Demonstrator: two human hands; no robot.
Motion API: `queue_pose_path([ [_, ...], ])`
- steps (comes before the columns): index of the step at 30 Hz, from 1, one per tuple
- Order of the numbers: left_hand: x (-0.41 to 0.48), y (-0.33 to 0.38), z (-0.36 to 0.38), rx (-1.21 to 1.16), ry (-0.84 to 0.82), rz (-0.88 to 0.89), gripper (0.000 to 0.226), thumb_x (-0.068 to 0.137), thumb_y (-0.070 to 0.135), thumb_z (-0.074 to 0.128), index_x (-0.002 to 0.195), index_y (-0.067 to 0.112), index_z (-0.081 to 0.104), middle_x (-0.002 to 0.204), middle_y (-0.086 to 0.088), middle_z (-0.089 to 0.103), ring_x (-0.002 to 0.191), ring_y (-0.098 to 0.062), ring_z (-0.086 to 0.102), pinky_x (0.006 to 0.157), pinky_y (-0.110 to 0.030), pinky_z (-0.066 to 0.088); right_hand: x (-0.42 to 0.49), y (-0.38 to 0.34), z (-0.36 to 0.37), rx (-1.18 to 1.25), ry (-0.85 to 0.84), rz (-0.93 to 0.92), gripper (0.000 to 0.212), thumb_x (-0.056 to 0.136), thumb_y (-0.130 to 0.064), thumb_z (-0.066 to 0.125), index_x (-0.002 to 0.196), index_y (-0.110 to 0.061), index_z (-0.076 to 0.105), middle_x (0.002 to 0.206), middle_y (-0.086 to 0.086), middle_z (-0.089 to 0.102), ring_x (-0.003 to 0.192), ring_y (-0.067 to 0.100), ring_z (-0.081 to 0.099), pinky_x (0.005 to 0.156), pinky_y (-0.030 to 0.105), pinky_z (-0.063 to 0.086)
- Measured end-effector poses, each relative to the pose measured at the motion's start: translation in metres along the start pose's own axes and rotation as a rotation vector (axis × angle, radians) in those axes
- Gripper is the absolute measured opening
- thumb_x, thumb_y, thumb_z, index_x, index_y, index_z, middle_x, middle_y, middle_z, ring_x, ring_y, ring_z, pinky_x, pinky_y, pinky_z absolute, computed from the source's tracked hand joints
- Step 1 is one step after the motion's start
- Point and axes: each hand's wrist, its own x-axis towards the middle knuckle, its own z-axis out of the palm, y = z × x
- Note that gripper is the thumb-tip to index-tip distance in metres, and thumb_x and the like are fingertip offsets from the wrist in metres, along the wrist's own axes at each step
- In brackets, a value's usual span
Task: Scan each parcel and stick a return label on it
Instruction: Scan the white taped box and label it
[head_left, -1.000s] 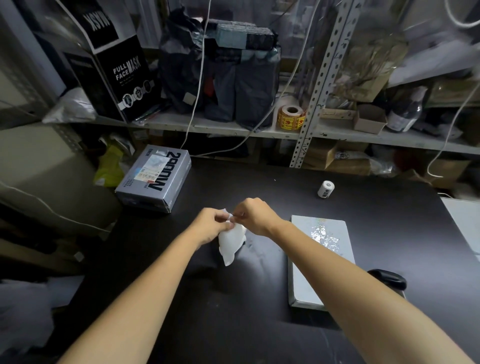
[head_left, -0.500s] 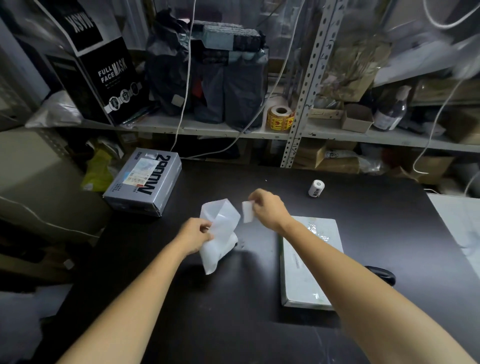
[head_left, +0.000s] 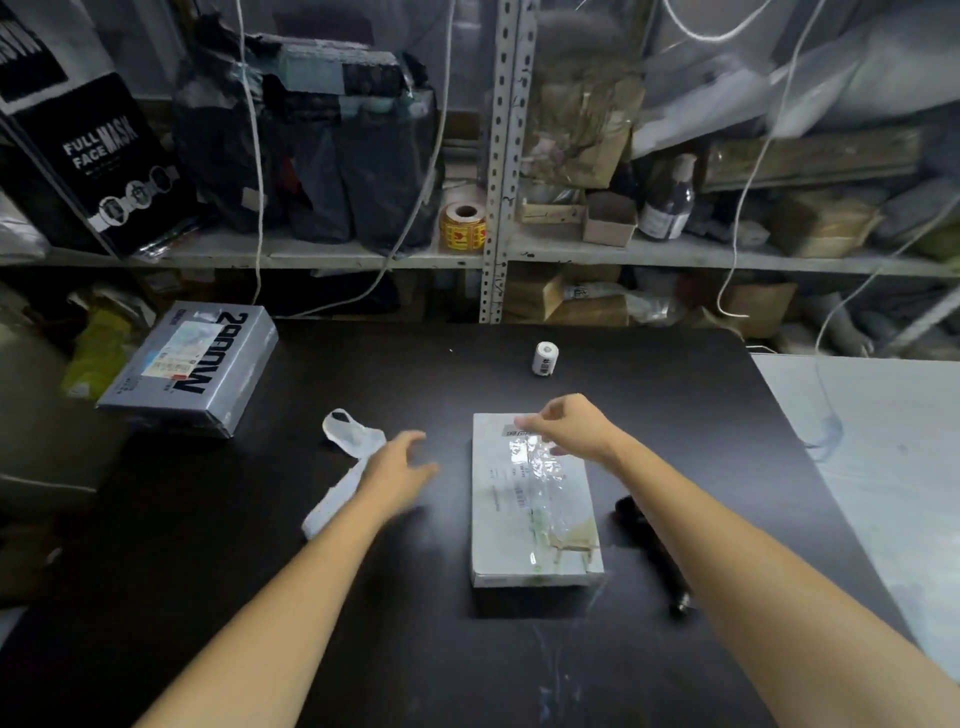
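- Step in hand, as I judge it: sticking the return label (head_left: 515, 430) on the flat grey parcel (head_left: 530, 519), which lies in the middle of the black tabletop (head_left: 675, 415)
- The next move likely calls for pressing the label flat along the parcel's far end, with a steady hand on the parcel so it does not slide
- Far left, a silver boxed parcel (head_left: 192, 369) sits well apart at the tabletop's edge, already bearing a label
- The white backing paper (head_left: 345, 452) lies loose on the tabletop, partly under the left forearm
- The left hand (head_left: 402, 465) hovers with fingers spread and grips nothing; it is blurred, between paper and parcel
- The right hand (head_left: 569, 426) has curled fingers and pinches the label at the parcel's far edge
- A black scanner (head_left: 652, 556) lies just beside the parcel, untouched
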Motion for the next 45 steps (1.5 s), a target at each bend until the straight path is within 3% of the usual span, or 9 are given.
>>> queue_pose_path([
  [5,-0.023,0.009,0.074,-0.192,-0.228,-0.137,0.063,0.090,0.021,0.067,0.144,0.020,0.036,0.132,-0.004,0.055,0.107,-0.018,0.056,0.080,-0.027,0.047,-0.016,0.057,-0.008,0.076,-0.049,0.065,0.012,0.086,-0.012,0.072,0.087,-0.012,0.060,0.085,0.006,0.067,0.070,0.015,0.064,0.073,0.033,0.061],
  [15,-0.023,-0.005,0.101,-0.181,-0.172,-0.151,0.074,0.084,0.010,0.073,0.146,0.023,0.036,0.120,-0.003,0.060,0.106,-0.022,0.062,0.092,-0.044,0.054,-0.038,0.114,0.017,0.156,-0.200,0.210,0.016,0.091,-0.011,0.068,0.103,-0.007,0.058,0.102,0.014,0.064,0.063,0.013,0.070,0.061,0.025,0.059],
  [18,-0.021,-0.008,0.102,-0.193,-0.178,-0.144,0.075,0.084,0.010,0.074,0.147,0.023,0.035,0.115,-0.001,0.060,0.103,-0.019,0.062,0.085,-0.034,0.054,-0.035,0.118,0.025,0.110,-0.126,0.208,0.018,0.088,-0.011,0.073,0.099,-0.007,0.059,0.098,0.012,0.061,0.055,0.012,0.068,0.053,0.021,0.055],
  [22,-0.020,-0.010,0.102,-0.199,-0.183,-0.140,0.075,0.084,0.011,0.074,0.146,0.024,0.035,0.116,-0.002,0.060,0.102,-0.017,0.061,0.084,-0.032,0.052,-0.033,0.122,0.034,-0.170,-0.029,0.114,0.024,0.080,-0.026,0.079,0.092,-0.018,0.060,0.089,-0.002,0.061,0.082,0.020,0.065,0.071,0.029,0.054],
  [28,-0.022,-0.010,0.100,-0.200,-0.202,-0.145,0.075,0.084,0.012,0.074,0.146,0.025,0.034,0.115,0.000,0.059,0.103,-0.017,0.062,0.082,-0.030,0.052,-0.035,0.125,0.027,-0.337,0.068,0.111,0.048,0.070,-0.048,0.080,0.099,-0.027,0.048,0.077,-0.009,0.060,0.067,0.009,0.059,0.051,0.028,0.041],
  [32,-0.022,-0.009,0.100,-0.212,-0.216,-0.155,0.075,0.085,0.012,0.073,0.147,0.025,0.034,0.116,0.000,0.059,0.105,-0.019,0.061,0.092,-0.039,0.054,-0.032,0.132,0.019,-0.168,0.086,0.181,0.056,0.076,-0.039,0.082,0.120,-0.022,0.050,0.079,-0.010,0.065,0.068,0.004,0.062,0.054,0.021,0.043],
  [36,-0.021,-0.011,0.100,-0.274,-0.248,-0.175,0.074,0.086,0.011,0.072,0.147,0.028,0.034,0.120,0.000,0.058,0.110,-0.022,0.060,0.094,-0.046,0.054,-0.030,0.134,0.026,0.109,0.008,0.239,0.055,0.085,-0.020,0.076,0.133,-0.016,0.050,0.105,0.005,0.069,0.091,0.019,0.069,0.078,0.036,0.059],
  [40,-0.023,-0.015,0.098,-0.380,-0.264,-0.225,0.075,0.087,0.007,0.070,0.149,0.031,0.034,0.126,-0.002,0.059,0.114,-0.024,0.060,0.095,-0.049,0.053,-0.034,0.132,0.032,0.203,0.036,0.239,0.053,0.088,-0.012,0.073,0.136,-0.015,0.051,0.098,0.003,0.073,0.082,0.013,0.072,0.061,0.023,0.057],
  [45,-0.032,-0.005,0.084,-0.465,-0.255,-0.207,0.071,0.089,0.005,0.067,0.147,0.034,0.038,0.129,-0.002,0.058,0.113,-0.024,0.061,0.092,-0.049,0.055,-0.044,0.117,0.021,0.213,0.066,0.179,0.053,0.087,-0.013,0.073,0.135,-0.019,0.052,0.095,-0.001,0.073,0.076,0.009,0.072,0.054,0.022,0.055],
])
